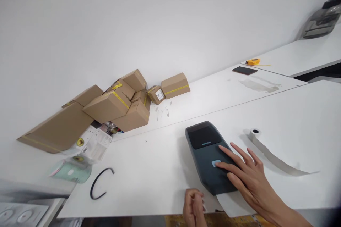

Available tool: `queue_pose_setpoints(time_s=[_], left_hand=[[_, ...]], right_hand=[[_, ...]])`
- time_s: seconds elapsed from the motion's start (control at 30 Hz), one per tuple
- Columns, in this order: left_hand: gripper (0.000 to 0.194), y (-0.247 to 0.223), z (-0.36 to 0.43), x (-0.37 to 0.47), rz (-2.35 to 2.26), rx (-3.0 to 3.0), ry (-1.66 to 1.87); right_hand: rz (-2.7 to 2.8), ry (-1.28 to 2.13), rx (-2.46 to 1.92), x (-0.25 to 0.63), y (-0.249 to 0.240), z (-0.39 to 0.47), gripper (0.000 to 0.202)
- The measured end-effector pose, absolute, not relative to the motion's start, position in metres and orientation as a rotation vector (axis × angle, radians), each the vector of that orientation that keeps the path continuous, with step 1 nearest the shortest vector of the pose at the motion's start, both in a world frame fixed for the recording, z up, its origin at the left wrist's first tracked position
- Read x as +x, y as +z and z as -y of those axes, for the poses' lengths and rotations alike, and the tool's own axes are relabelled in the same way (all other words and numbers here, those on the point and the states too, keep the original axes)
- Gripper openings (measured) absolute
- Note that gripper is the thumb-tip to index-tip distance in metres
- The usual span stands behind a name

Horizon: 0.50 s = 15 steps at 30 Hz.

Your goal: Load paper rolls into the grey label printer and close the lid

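Observation:
A dark blue-grey label printer (213,181) with a black window at its far end lies on the white table. My right hand (246,173) rests over it, fingers spread, one fingertip touching the light-blue button (216,163). White paper (231,204) extends from beneath the printer's near end towards the table edge. Close to that end, my left hand (194,204) is closed with curled fingers; whatever it may hold is hidden. Right of the printer stands a small white paper roll (255,134), its strip (282,165) unwound across the table.
Cardboard boxes (106,106) are piled at the back left. A black headband-like loop (93,184) and a mint-green packet (76,172) lie at the left. Farther right are a dark phone-like slab (244,70), a yellow tape measure (253,62) and a clear jug (321,21).

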<state>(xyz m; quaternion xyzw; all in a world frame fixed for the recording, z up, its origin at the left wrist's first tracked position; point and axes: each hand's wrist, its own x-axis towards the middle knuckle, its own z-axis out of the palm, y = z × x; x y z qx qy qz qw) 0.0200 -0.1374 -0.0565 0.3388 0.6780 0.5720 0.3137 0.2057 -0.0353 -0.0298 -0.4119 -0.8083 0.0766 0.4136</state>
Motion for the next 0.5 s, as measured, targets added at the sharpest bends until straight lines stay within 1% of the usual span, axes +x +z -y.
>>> queue_pose_setpoints(time_s=[0.07, 0.1, 0.17, 0.23, 0.33, 0.4, 0.5], left_hand=[[0.045, -0.054, 0.129, 0.016, -1.834, 1.015, 1.600], [0.045, -0.054, 0.125, 0.016, -1.818, 1.079, 1.618], [0.050, -0.055, 0.117, 0.019, -1.740, 1.173, 1.596], [0.055, -0.055, 0.112, 0.025, -1.678, 1.176, 1.537], [0.055, -0.050, 0.110, 0.034, -1.676, 1.126, 1.486], [0.055, -0.044, 0.111, 0.037, -1.675, 1.109, 1.482], [0.056, -0.036, 0.111, 0.040, -1.645, 1.055, 1.519]], right_hand=[[2.030, 0.208, -1.055, 0.206, -0.031, 0.036, 0.032], [2.033, 0.238, -1.061, 0.207, -0.032, 0.036, 0.031], [2.037, 0.370, -1.063, 0.212, -0.035, 0.040, 0.033], [1.983, 0.577, -1.070, 0.218, -0.040, 0.045, 0.038], [1.758, 0.829, -1.153, 0.222, -0.050, 0.051, 0.049], [1.622, 0.908, -1.193, 0.220, -0.057, 0.053, 0.052], [1.556, 0.975, -1.140, 0.212, -0.061, 0.051, 0.056]])
